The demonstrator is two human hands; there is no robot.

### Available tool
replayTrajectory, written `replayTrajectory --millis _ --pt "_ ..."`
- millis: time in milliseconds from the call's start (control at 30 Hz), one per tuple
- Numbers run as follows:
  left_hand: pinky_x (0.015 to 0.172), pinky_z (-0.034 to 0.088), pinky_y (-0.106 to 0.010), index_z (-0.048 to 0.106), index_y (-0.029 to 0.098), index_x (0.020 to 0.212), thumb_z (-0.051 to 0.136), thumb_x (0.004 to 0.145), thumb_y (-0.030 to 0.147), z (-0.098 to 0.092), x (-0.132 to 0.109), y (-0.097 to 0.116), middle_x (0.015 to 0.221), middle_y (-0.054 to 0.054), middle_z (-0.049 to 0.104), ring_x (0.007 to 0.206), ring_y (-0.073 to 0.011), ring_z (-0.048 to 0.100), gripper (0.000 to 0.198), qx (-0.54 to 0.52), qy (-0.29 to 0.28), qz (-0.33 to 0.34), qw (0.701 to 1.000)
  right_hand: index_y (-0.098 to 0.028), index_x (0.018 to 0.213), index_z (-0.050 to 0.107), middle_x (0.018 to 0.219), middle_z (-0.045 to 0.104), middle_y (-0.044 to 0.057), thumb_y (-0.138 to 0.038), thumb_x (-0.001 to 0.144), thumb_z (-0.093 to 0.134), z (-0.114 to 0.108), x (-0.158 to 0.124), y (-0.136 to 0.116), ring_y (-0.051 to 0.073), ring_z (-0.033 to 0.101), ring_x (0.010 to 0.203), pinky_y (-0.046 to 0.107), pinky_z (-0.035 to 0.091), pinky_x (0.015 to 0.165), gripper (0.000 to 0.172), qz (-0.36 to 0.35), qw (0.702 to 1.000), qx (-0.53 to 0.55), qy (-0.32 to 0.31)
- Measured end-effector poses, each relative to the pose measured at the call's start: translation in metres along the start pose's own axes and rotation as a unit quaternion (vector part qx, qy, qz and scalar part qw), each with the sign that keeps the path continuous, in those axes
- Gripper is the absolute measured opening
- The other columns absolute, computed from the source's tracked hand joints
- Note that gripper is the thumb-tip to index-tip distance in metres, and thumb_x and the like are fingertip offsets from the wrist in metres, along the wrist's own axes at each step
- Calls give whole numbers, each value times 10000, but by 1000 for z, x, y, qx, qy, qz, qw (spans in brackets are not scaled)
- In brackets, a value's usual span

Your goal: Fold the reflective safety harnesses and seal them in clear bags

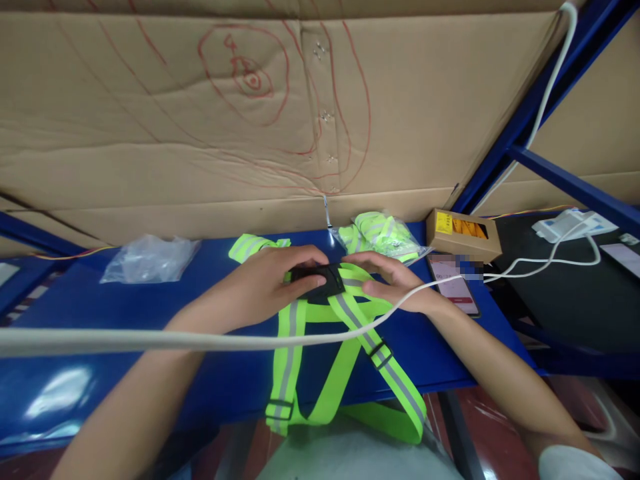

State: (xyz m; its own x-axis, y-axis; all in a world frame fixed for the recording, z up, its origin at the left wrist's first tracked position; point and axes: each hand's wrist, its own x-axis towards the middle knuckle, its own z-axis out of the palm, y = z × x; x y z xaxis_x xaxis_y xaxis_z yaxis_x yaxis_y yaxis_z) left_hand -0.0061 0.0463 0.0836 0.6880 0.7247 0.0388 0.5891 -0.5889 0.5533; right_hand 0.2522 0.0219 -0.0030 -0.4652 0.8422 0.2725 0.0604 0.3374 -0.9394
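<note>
A neon-yellow reflective harness [345,363] with grey stripes and black slide buckles drapes over the table's front edge onto the lap. Its straps meet at a black patch [333,283]. My left hand [293,273] is closed on the left side of this patch, thumb on top. At its right side my right hand [387,277] pinches the yellow straps between thumb and fingers. Behind the hands lie a folded yellow reflective strap bundle [250,247] and a clear bag of yellow reflective straps [383,233].
A clear plastic bag [150,260] lies on the blue table [235,373] at left. A cardboard box [463,233] and a phone [455,283] are at right. A white cable [200,341] crosses in front of my arms. Marked cardboard [175,100] stands behind.
</note>
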Motion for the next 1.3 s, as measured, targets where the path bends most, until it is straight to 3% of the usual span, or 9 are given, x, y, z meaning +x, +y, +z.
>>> replayTrajectory --millis 200,333,433,567,667,833,1000,1133,1300 --pt "773 468 -271 694 232 1090 571 966 423 -1 9 -1 1003 -16 746 885 -179 675 259 17 29 21 999 -162 972 716 862 694 6 -501 870 732 2 34 -21 145 619 769 245 455 689 355 3 998 -64 -6" --pt "923 469 -342 687 241 1081 603 944 437 4 5 4 1109 -53 702 1066 -242 644 254 99 195 -6 976 -160 771 657 661 557 -42 -572 794 778 6 45 -18 94 452 598 222 328 549 431 5 994 -57 93" --pt "808 486 -324 682 221 991 561 963 501 13 -1 15 948 -46 705 882 -213 652 306 116 253 -61 959 -168 741 648 678 581 -27 -618 776 776 12 48 -15 109 479 634 232 371 589 469 -1 982 -53 182" --pt "723 493 -296 673 182 1131 495 973 595 17 -3 27 986 -62 743 841 -205 672 477 46 181 -70 980 -180 807 668 764 647 4 -692 809 710 25 51 -22 154 584 737 268 482 695 514 -18 967 -28 254" --pt "786 508 -308 669 178 1155 519 953 628 11 0 26 1052 -66 747 923 -223 681 515 13 213 -64 975 -200 1082 715 1035 721 54 -759 935 477 29 54 -35 215 654 1041 335 524 958 625 -59 982 -11 177" --pt "833 497 -266 696 216 1145 665 925 516 -3 5 20 1106 5 750 950 -163 665 374 -100 274 -52 955 -247 1327 666 1371 644 29 -664 1026 382 15 59 -52 221 499 1396 351 316 1250 587 -153 984 -75 41" --pt "768 508 -225 715 194 1133 733 896 445 -12 8 28 1052 20 754 891 -130 655 346 -126 310 -37 941 -213 1380 637 1499 564 35 -423 1099 377 7 59 -64 198 414 1487 354 282 1275 438 -239 960 -143 8" --pt "711 499 -206 726 176 1120 820 809 420 -27 14 33 969 16 728 827 -118 637 406 -110 346 14 932 -233 1285 691 1467 594 20 -415 1085 423 12 65 -72 207 476 1448 360 365 1232 380 -277 934 -215 66" --pt "613 487 -195 768 184 934 850 735 203 -41 27 37 801 36 646 686 -89 602 216 -213 457 146 851 -240 1232 688 1417 626 39 -420 1067 456 20 74 -77 227 540 1388 389 417 1204 337 -355 875 -296 144"
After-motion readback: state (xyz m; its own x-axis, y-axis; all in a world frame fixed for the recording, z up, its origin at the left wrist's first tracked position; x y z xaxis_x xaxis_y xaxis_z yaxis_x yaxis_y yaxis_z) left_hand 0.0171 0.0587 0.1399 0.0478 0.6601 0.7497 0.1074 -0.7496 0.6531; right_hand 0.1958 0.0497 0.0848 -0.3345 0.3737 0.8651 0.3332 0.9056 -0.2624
